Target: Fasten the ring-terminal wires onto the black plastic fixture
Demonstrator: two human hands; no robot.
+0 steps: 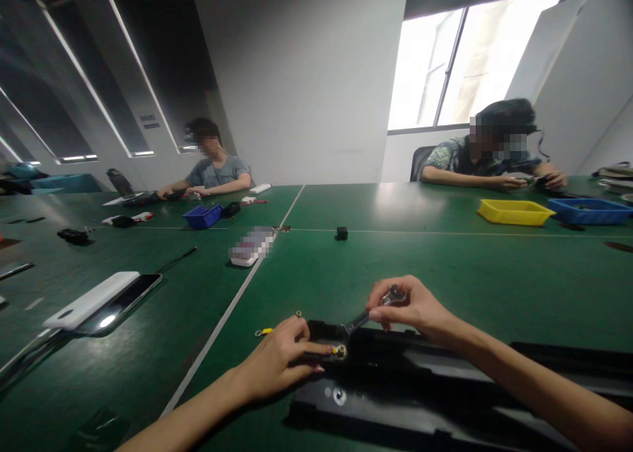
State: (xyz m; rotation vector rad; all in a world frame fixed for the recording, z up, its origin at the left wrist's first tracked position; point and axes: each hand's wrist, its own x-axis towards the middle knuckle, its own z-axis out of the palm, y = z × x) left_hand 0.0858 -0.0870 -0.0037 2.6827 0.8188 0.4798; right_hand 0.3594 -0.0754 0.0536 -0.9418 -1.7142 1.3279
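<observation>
My right hand grips a metal wrench by its upper end. The wrench slants down to the left, its lower head close to a small nut or bolt on a long black housing. My left hand is closed at the left end of this housing. Its index finger presses on a yellow-sleeved ring terminal around that fastener, and its wire is hidden under the fingers. A second ring terminal with a yellow sleeve sticks out behind the left hand.
A power bank and a lit phone lie at left. Ahead are a white device and a black block. Blue and yellow bins stand farther back. Two people sit across the green table.
</observation>
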